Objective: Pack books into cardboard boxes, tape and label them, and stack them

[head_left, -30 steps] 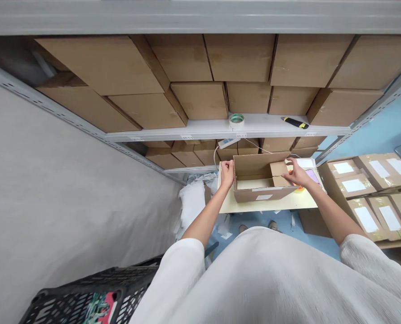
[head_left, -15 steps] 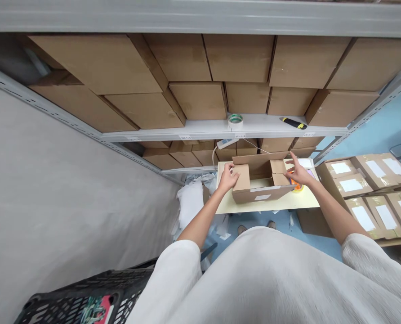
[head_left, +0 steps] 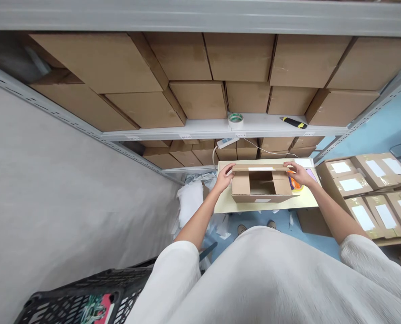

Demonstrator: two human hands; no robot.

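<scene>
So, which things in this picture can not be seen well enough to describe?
All in the head view:
Inside of the cardboard box: mostly covered by its own folded flaps.
Orange roll: partly behind the right hand.
Shelf labels: too small to read.
Black crate: cut off by the bottom edge.
Left hand: unclear whether it grips or only presses the far flap.

- Even, diffuse indoor light; scene bright, no glare.
- Soft shadow under shelf [head_left: 220, 128].
- Strong wide-angle bowing at frame edges.
- Focus sharp centrally; no motion blur.
</scene>
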